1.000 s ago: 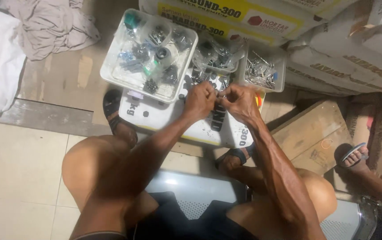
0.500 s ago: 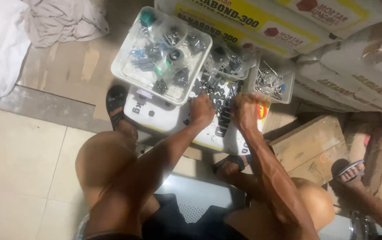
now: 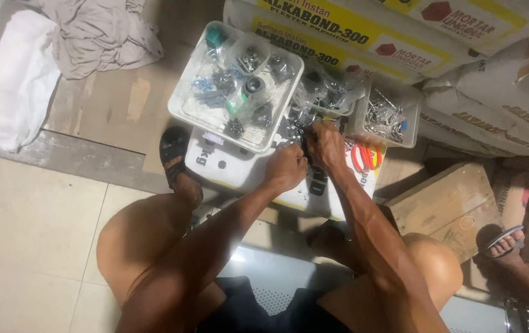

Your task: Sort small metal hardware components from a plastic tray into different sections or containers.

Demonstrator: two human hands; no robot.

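Note:
My left hand [image 3: 286, 166] is curled into a fist over a flat white sack [image 3: 227, 169] that lies on the floor as a work surface; what the fist holds is hidden. Just beyond it, my right hand [image 3: 324, 145] reaches forward with its fingertips down in a pile of small dark metal parts [image 3: 292, 126] on the sack. The two hands almost touch. A clear plastic tray [image 3: 184, 108] of bagged hardware sits to the left of the pile. Red rubber rings [image 3: 363, 157] lie to the right of my right hand.
A small clear tub of screws [image 3: 386, 117] and a clear bag of parts [image 3: 329, 92] stand behind the pile. Stacked printed sacks [image 3: 486, 80] fill the back right. A wooden board [image 3: 443, 197], another person's sandalled foot [image 3: 503, 239] and crumpled cloth [image 3: 101, 34] are around.
My hands were pinched together over the sack a second ago. They dropped onto the pile, then the left drew back into a fist while the right stayed on the parts.

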